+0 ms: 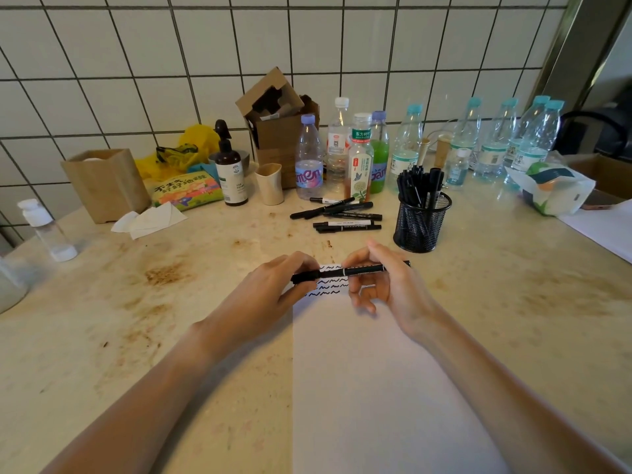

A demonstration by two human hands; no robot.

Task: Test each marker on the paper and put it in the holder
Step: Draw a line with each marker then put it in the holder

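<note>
A black marker [362, 269] lies level between both hands, just above the top of a white paper sheet [369, 388]. My left hand [273, 285] grips its cap end, and my right hand [379, 278] pinches the barrel. Several black wavy test lines [330, 289] show on the paper under the marker. A black mesh holder [420, 222] with several markers in it stands to the upper right of my hands. Several loose black markers [342, 215] lie on the counter to the left of the holder.
Plastic bottles [359, 155] line the tiled wall at the back. A cardboard box [277, 124], a beige cup [270, 183], a brown pump bottle [232, 172] and a wooden box [106, 183] stand at back left. A tissue pack [554, 189] lies at right.
</note>
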